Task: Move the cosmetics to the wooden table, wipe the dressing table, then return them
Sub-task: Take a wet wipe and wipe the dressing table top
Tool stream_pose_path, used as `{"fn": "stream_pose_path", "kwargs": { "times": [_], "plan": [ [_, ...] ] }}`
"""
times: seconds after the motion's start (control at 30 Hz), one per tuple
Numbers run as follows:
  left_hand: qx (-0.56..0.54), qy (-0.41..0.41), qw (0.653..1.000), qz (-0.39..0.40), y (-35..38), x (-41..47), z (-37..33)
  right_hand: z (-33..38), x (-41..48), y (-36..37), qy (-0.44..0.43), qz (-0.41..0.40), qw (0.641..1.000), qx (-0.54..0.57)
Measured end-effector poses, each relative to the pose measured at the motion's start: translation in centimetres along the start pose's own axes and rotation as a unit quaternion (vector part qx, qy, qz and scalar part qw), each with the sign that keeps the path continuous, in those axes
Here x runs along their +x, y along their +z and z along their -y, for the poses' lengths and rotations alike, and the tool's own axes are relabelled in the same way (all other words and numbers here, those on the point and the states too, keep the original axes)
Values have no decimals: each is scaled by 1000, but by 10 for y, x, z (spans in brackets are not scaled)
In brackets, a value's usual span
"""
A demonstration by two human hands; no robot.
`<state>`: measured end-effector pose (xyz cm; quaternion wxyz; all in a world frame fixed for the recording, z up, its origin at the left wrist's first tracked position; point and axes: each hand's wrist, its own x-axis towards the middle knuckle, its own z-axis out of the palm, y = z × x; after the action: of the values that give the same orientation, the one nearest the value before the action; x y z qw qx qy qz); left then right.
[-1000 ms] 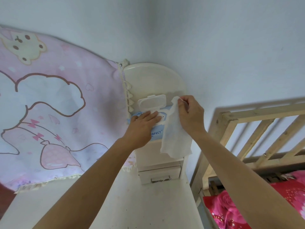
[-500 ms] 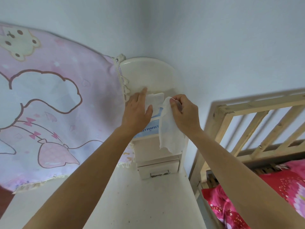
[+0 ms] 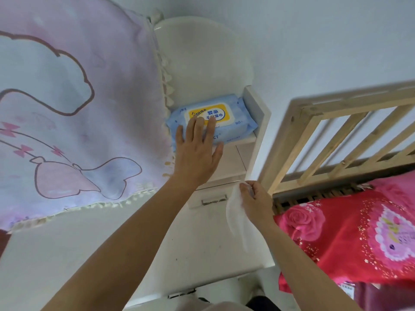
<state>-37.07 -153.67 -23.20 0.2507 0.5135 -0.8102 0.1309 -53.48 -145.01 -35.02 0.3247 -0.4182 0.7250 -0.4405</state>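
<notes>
The dressing table [image 3: 197, 243] fills the lower middle of the view, its white top showing from the near edge up to a small drawer unit [image 3: 213, 199] at the back right. The fringed hem of a pink cartoon cloth [image 3: 78, 108] overhangs the rear left of the top. The table's right edge runs just beside a wooden bed frame [image 3: 314, 122] and a red flowered bedcover [image 3: 348, 232], with only a narrow gap between them. On the shelf above the drawer, against a white rounded panel [image 3: 202, 59], lies a blue wipes pack [image 3: 238, 122]. The left hand [image 3: 197, 153] reaches up to it with the arm extended, fingers straight and spread, fingertips resting flat on the pack's lid. The right hand [image 3: 256, 200] hangs lower, over the table's right side near the drawer, and pinches the top of a white wet wipe [image 3: 235, 216], which dangles below the fingers. The pack's lid carries a yellow patch with blue Chinese characters. "80" is printed beside it, and the letters "CT" show below the fingers.
</notes>
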Motion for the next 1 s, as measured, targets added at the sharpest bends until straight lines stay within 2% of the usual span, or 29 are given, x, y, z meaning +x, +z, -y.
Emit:
{"fn": "stream_pose_path", "kwargs": {
  "times": [0.13, 0.2, 0.27, 0.3, 0.37, 0.4, 0.47, 0.53, 0.6, 0.67, 0.77, 0.83, 0.9, 1.0],
  "plan": [
    [-77, -7, 993, -89, 25, -46, 4, -24, -23, 7, 75, 31, 996, 44],
    [-125, -56, 989, -64, 41, -84, -1, -31, -36, 7, 117, 40, 989, 76],
    [-206, -132, 968, 64, 55, -129, -9, -38, -46, 5, 149, 52, 982, 103],
    [-238, -171, 942, 162, 62, -150, -11, -41, -50, 4, 164, 62, 979, 108],
    [-271, -231, 863, 358, 74, -183, -8, -43, -54, 4, 194, 83, 971, 109],
    [-280, -249, 825, 423, 79, -195, -6, -44, -54, 5, 206, 92, 967, 115],
    [-295, -257, 781, 486, 84, -206, -6, -44, -55, 6, 213, 114, 961, 132],
    [-333, -259, 763, 490, 86, -204, -10, -44, -54, 4, 199, 138, 960, 138],
    [-402, -308, 748, 429, 86, -197, -14, -45, -52, 3, 185, 148, 964, 118],
    [-464, -375, 714, 367, 84, -188, -11, -51, -46, 1, 171, 128, 974, 73],
    [-531, -388, 662, 360, 77, -179, -6, -63, -40, -2, 193, 83, 976, 62],
    [-565, -394, 631, 356, 72, -174, -5, -67, -42, -1, 251, 70, 954, 149],
    [-602, -422, 592, 330, 68, -169, -5, -72, -46, 4, 312, 97, 911, 253],
    [-629, -455, 547, 313, 66, -167, -6, -91, -56, 15, 362, 263, 844, 296]
  ]
}}
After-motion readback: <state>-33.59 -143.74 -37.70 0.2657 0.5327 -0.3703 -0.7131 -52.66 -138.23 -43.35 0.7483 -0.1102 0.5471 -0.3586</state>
